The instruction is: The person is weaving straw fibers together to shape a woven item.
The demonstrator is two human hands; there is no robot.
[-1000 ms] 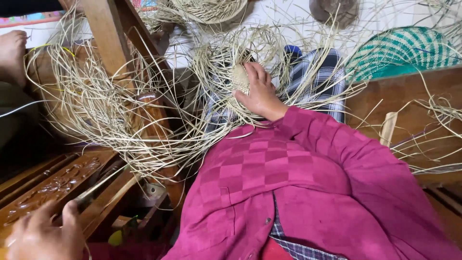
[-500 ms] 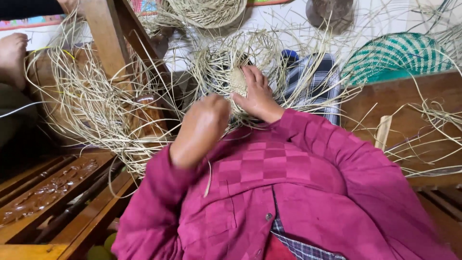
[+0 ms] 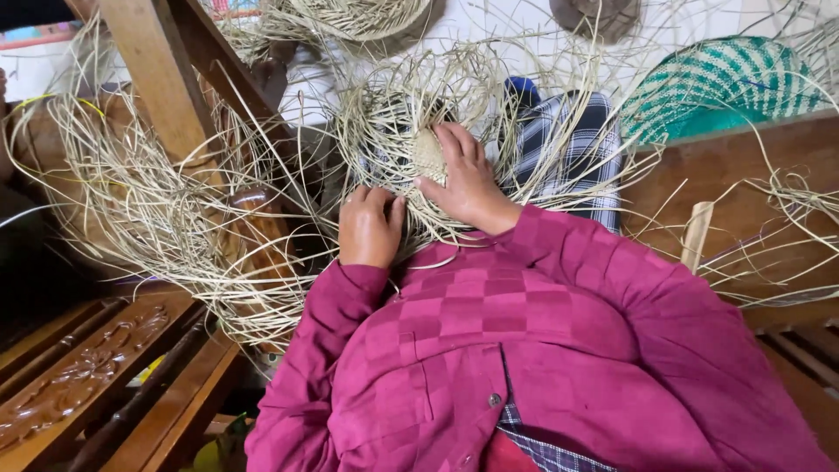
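— So, where do your hands sit?

— Your right hand (image 3: 468,179) lies flat on the half-woven straw piece (image 3: 428,157) in your lap, fingers spread over its tight centre and the thumb tucked beneath its near edge. Your left hand (image 3: 369,229) rests just beside it, fingers curled down onto the loose strands at the lower left rim. Neither hand is clenched; whether the left pinches a strand, I cannot tell.

— And around the weaving?

— Loose pale strands fan out from it on all sides. A big tangle of straw (image 3: 149,210) hangs over the wooden frame (image 3: 153,79) to your left. A green-and-white woven basket (image 3: 725,83) stands at the upper right, well apart, behind a wooden ledge (image 3: 743,166).
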